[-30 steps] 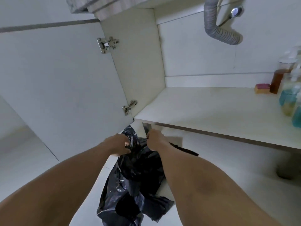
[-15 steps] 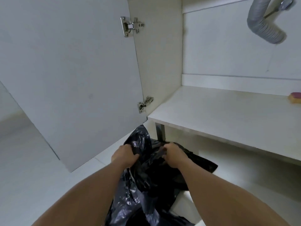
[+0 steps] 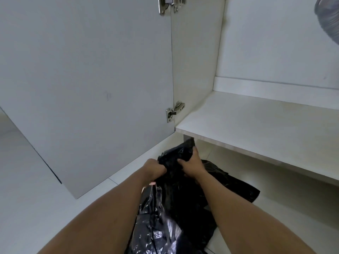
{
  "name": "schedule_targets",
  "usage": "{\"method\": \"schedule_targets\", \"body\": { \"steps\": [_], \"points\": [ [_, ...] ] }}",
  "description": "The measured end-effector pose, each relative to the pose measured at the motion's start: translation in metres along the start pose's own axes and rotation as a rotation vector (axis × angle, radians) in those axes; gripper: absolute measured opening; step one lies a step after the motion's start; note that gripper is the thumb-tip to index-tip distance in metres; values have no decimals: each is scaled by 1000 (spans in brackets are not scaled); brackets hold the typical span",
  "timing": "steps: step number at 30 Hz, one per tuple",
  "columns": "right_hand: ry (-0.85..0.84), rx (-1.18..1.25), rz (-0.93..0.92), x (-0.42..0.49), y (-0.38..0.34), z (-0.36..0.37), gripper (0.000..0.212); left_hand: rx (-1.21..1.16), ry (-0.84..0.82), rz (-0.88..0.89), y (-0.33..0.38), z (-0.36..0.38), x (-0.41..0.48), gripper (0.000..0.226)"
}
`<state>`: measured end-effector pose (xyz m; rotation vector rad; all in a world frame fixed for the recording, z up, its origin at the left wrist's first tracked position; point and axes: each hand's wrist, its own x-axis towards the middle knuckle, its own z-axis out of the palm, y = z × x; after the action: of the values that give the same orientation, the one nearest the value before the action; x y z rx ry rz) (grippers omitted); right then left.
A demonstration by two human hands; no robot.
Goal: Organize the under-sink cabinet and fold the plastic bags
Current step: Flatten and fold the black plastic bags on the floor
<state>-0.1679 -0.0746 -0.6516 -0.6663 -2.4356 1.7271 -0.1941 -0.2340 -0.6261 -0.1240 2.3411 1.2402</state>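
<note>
A crumpled black plastic bag hangs and spreads over the white floor in front of the under-sink cabinet. My left hand grips the bag's upper edge on the left. My right hand grips a bunched part of the same bag just to the right, its fingers curled into the plastic. Both hands are close together, below the front edge of the cabinet's floor board. The bag's lower part runs between my forearms and out of view at the bottom.
The open cabinet door stands on the left, with hinges on the cabinet's side wall. A grey corrugated drain hose shows at the top right. White floor tiles lie to the left.
The view has swung left and down, so the bottles and sponge on the cabinet floor have left the frame. My hands have moved lower and closer together, bunching the bag's top.
</note>
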Motion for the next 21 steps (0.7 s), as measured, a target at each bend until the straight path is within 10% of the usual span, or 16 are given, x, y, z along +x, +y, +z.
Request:
{"method": "schedule_targets", "body": {
  "steps": [2, 7, 14, 21],
  "points": [
    [53, 127, 84, 3, 2, -1, 97, 16, -36, 36, 0, -14, -6, 27],
    [-131, 248, 167, -2, -3, -16, 23, -8, -87, 23, -9, -53, -31, 22],
    [-270, 116, 41, -44, -79, -53, 19, -69, -51, 136, 12, -79, -78, 60],
    [-521, 284, 33, -108, -161, -102, 48, -92, 230, 439, 70, -94, -136, 19]
  ]
}}
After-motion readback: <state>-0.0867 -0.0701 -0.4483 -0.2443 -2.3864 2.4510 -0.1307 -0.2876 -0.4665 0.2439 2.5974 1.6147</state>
